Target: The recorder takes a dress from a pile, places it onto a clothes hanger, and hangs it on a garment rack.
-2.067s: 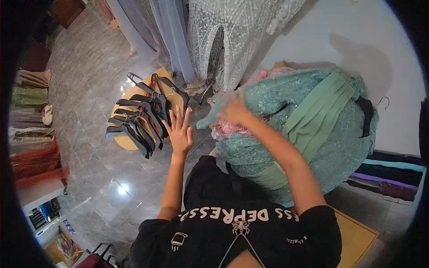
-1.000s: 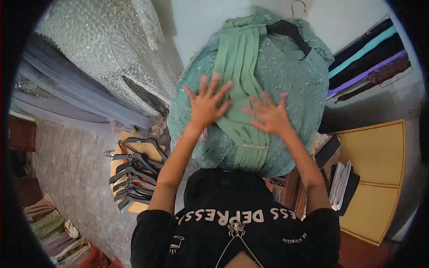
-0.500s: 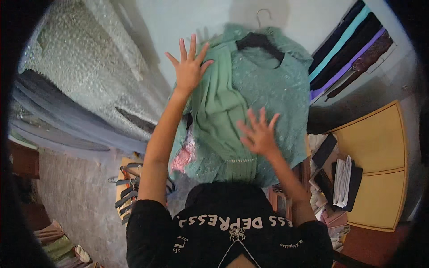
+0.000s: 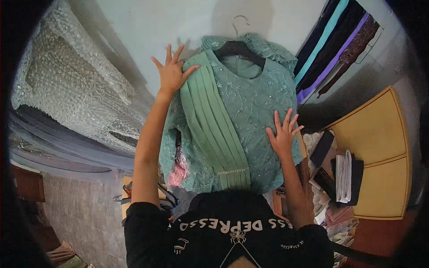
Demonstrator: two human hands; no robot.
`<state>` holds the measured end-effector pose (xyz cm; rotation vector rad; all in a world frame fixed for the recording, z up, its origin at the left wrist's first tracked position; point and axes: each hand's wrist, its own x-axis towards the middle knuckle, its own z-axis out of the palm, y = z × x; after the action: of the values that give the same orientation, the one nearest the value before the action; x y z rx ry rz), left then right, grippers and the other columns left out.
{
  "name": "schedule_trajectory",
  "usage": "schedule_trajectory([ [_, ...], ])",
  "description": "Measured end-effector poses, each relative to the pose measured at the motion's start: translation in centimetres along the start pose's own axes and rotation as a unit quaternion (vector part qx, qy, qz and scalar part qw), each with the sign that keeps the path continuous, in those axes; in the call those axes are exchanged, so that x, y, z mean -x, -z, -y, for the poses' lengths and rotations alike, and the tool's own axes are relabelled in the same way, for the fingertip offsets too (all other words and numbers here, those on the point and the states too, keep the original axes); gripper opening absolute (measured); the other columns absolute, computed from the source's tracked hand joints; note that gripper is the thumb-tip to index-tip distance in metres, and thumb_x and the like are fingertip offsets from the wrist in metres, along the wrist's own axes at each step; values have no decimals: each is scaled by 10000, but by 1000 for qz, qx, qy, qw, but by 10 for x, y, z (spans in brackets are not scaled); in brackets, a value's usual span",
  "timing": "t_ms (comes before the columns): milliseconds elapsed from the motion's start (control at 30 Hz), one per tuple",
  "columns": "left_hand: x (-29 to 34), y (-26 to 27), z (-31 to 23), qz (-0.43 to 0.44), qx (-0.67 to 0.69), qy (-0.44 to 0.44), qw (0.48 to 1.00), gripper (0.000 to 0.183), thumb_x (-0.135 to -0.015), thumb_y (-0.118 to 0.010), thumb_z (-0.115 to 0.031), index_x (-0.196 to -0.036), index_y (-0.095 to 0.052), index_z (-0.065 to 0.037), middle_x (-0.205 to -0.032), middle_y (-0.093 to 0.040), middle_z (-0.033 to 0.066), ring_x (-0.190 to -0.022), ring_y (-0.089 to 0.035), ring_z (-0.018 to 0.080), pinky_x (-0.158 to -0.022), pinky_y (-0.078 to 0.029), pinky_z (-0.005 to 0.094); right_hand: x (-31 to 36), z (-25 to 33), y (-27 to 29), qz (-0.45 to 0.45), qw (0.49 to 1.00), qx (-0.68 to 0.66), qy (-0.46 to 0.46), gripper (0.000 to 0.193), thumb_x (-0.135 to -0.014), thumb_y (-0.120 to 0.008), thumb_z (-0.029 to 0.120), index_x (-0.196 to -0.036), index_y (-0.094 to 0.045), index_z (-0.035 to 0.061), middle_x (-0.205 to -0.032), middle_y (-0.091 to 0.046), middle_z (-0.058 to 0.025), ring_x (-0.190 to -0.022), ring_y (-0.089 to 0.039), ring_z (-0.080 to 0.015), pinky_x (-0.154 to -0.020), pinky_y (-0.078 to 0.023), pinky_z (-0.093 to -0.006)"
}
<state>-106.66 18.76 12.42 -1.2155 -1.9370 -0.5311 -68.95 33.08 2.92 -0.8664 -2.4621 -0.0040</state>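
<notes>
In front of me a sea-green beaded lace blouse point(image 4: 263, 96) hangs on a black hanger point(image 4: 240, 50) with a metal hook. A lighter green pleated sash point(image 4: 210, 111) runs diagonally down its front from the shoulder on the left. Near its lower end a band of beads point(image 4: 233, 171) crosses the pleats. My left hand point(image 4: 172, 73) has its fingers spread at that shoulder, the thumb on the top of the sash. Spread flat, my right hand point(image 4: 283, 134) rests on the blouse's right side. Neither hand grips anything.
A beaded silver-white gown point(image 4: 76, 80) hangs at the left above grey tulle. Dark, turquoise and purple cloths point(image 4: 339, 49) hang at the upper right. Folded fabrics point(image 4: 344, 178) lie beside a yellow panel point(image 4: 380, 147). Hangers point(image 4: 167, 201) lie by my left elbow. Pink fabric point(image 4: 179, 167) shows beside the blouse.
My right hand has moved from the sash rightward onto the blouse. The sash, rumpled before, now lies in straight pleats. My left hand stays spread at the shoulder, and the view has shifted somewhat.
</notes>
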Motion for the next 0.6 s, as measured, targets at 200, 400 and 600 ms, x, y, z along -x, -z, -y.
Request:
schedule_trajectory([
  [200,-12,-15,-5,-7,-50,-10,999,508,-727,-555,-582,-683,-644,-83,-1346,-379,-43,-1296,-270,286,-839,-72,781,-5,1,-6,-12,1000,-9,-25,496,-898,-378,457,-1352,-352,260,-1467,-71,-146,-1322,-7,-437,-897,115,-700],
  [400,6,-29,-18,-70,-1,99,993,427,-725,-579,-547,-894,-618,-157,-1364,-374,-16,-1297,-256,335,-860,2,764,-58,-23,-3,-169,984,1,-60,386,-915,-424,296,-1297,-443,241,-1458,-161,-113,-1307,-50,-465,-911,50,-706],
  [600,15,-32,-8,-34,17,49,998,351,-758,-612,-449,-928,-632,-142,-1354,-386,-17,-1307,-241,329,-882,13,749,-165,-38,9,-149,987,19,65,314,-856,-531,369,-1133,-580,230,-1435,-245,-65,-1318,-85,-424,-914,6,-723],
])
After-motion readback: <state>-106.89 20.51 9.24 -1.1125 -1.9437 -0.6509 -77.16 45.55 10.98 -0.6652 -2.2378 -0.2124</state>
